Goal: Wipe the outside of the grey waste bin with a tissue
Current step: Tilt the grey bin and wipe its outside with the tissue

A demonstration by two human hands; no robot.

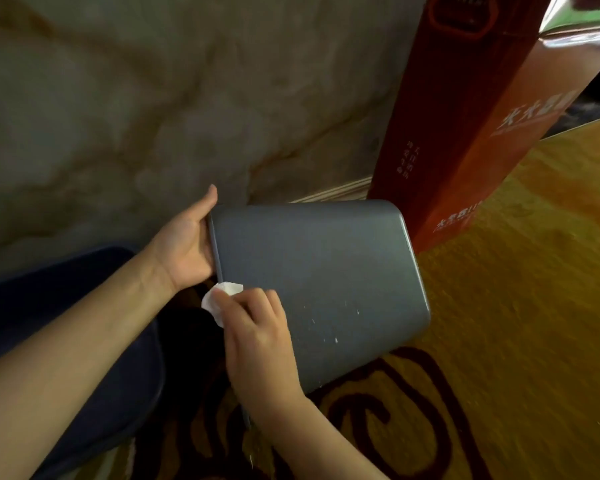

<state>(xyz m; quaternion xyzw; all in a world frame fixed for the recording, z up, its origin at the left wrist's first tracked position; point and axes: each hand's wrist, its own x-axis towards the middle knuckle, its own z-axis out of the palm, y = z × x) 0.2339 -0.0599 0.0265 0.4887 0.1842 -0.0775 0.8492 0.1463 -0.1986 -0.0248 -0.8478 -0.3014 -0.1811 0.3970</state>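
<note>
Bare left hand (184,244), bare right hand (257,341), bare forearms (84,341), dark navy trousers (66,271)

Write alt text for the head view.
A person's right hand presses a white tissue against the side of a tipped grey waste bin near its rim, while the left hand grips that rim. White specks dot the bin's side; a red-brown box stands behind it on yellow patterned carpet.

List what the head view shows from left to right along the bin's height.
Blue-clad leg → left hand → grey waste bin → red carton. The tissue and right hand overlap the bin, so left out.
</note>
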